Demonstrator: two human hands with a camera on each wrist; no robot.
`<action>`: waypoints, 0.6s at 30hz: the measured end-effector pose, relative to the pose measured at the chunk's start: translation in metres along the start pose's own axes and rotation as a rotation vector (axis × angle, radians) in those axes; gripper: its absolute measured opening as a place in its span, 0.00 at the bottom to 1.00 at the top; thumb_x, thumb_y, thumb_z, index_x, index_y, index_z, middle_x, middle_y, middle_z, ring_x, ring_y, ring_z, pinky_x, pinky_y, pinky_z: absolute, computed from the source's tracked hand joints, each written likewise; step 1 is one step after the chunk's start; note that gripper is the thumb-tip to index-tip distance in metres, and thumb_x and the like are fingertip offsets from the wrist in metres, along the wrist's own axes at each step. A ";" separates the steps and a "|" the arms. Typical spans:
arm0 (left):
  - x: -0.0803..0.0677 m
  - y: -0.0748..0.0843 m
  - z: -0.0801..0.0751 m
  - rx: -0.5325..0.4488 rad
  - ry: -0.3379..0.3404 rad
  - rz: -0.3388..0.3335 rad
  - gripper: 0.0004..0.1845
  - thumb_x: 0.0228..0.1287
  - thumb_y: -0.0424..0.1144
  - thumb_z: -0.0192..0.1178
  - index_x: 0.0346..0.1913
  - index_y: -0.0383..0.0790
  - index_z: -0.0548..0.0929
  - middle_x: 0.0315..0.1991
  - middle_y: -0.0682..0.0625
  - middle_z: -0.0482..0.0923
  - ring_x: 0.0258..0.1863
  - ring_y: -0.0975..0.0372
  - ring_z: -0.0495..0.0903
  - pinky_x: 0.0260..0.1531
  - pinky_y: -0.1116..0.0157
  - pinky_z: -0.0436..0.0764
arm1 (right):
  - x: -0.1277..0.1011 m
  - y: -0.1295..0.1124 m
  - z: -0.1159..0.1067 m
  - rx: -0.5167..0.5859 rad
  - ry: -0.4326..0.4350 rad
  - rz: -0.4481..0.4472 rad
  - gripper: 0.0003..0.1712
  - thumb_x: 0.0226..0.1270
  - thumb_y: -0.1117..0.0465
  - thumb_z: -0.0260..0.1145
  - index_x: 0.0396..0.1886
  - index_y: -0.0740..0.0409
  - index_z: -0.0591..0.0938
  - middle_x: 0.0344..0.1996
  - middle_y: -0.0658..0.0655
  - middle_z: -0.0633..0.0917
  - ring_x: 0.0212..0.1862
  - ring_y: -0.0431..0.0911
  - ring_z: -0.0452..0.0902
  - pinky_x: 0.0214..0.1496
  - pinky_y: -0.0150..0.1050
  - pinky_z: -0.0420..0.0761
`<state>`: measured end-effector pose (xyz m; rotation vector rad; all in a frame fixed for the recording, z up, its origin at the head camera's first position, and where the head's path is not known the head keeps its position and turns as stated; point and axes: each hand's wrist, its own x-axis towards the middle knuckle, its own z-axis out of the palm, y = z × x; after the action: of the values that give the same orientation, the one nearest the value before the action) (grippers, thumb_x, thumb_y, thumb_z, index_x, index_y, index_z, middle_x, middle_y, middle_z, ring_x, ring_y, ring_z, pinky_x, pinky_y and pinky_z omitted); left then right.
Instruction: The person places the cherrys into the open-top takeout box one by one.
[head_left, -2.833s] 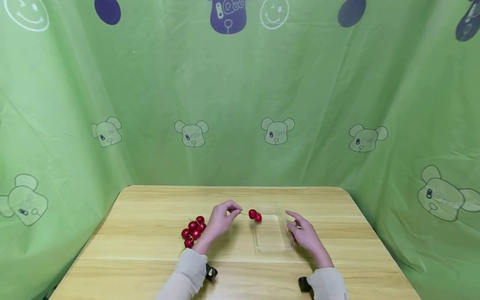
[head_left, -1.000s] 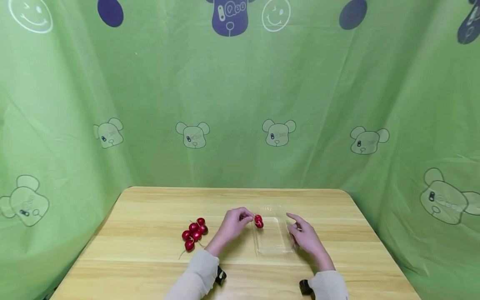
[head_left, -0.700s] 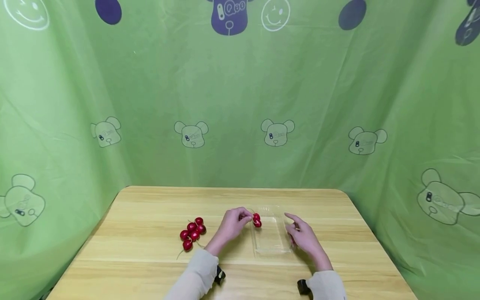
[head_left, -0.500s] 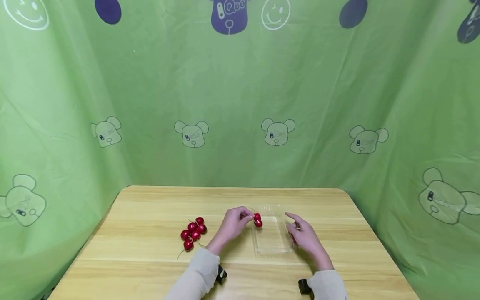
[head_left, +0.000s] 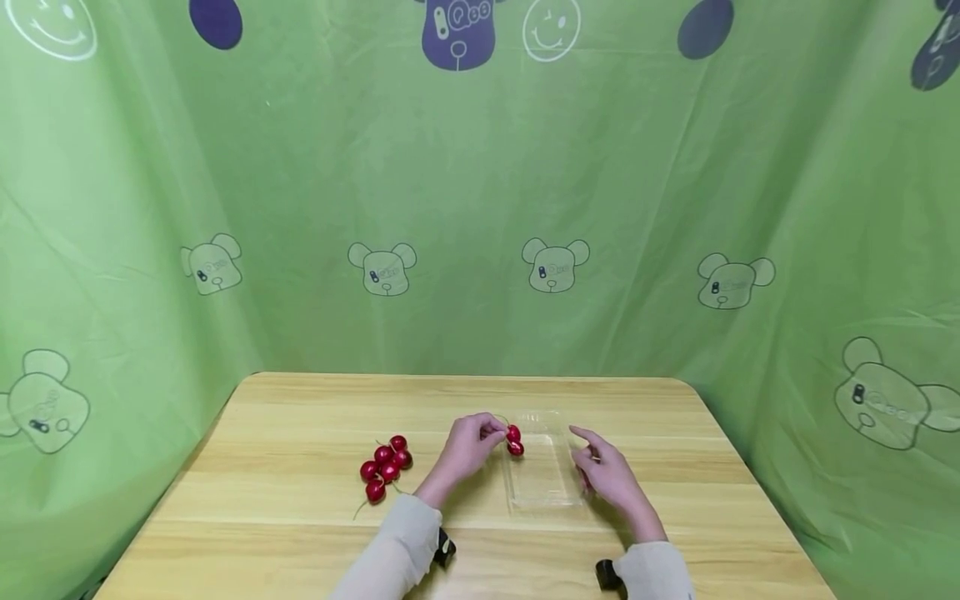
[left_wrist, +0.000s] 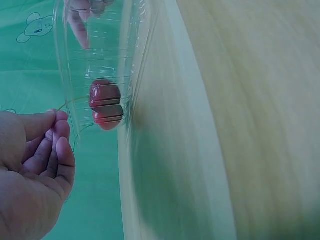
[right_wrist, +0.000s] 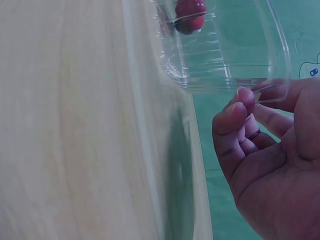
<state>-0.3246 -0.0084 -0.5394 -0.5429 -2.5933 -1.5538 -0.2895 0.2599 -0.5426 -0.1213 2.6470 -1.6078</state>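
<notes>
In the head view, my left hand pinches the thin green stem of a pair of red cherries between thumb and forefinger. Both fruits hang just inside the left wall of a clear plastic container; the left wrist view shows them through its ribbed side. At the opposite side, my right hand grips the container's rim, thumb and curled fingers meeting at the edge in the right wrist view. Its forefinger points out over the box. Whether the cherries touch the container's bottom I cannot tell.
Several red cherries with stems lie in a cluster on the wooden table, left of my left forearm. A green printed curtain surrounds the table at the back and sides. Black wrist cameras sit under both sleeves.
My left hand has moved right and slightly nearer, bringing the pair of cherries to the container's left wall. Over the last second it has hardly moved. The right hand stays in place.
</notes>
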 end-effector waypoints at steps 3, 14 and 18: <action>0.001 0.000 0.001 -0.001 -0.003 -0.003 0.05 0.72 0.35 0.65 0.45 0.38 0.88 0.37 0.52 0.88 0.33 0.70 0.79 0.36 0.72 0.82 | 0.000 0.000 0.000 -0.001 -0.005 -0.004 0.30 0.80 0.63 0.59 0.77 0.60 0.67 0.29 0.63 0.79 0.21 0.46 0.75 0.20 0.38 0.78; 0.002 0.002 0.002 -0.014 0.003 -0.010 0.05 0.72 0.34 0.65 0.45 0.37 0.88 0.38 0.48 0.88 0.32 0.69 0.79 0.34 0.72 0.82 | 0.001 0.003 -0.001 -0.005 0.002 0.002 0.30 0.81 0.62 0.59 0.78 0.59 0.67 0.30 0.63 0.80 0.21 0.46 0.75 0.20 0.37 0.77; 0.002 0.002 0.002 0.001 0.002 -0.012 0.05 0.71 0.34 0.65 0.44 0.37 0.88 0.37 0.49 0.88 0.31 0.70 0.79 0.35 0.73 0.82 | 0.001 0.003 0.000 -0.004 0.000 -0.001 0.29 0.81 0.62 0.58 0.77 0.59 0.67 0.30 0.63 0.80 0.21 0.47 0.75 0.20 0.37 0.77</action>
<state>-0.3259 -0.0049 -0.5381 -0.5265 -2.5998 -1.5561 -0.2909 0.2613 -0.5449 -0.1231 2.6509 -1.6025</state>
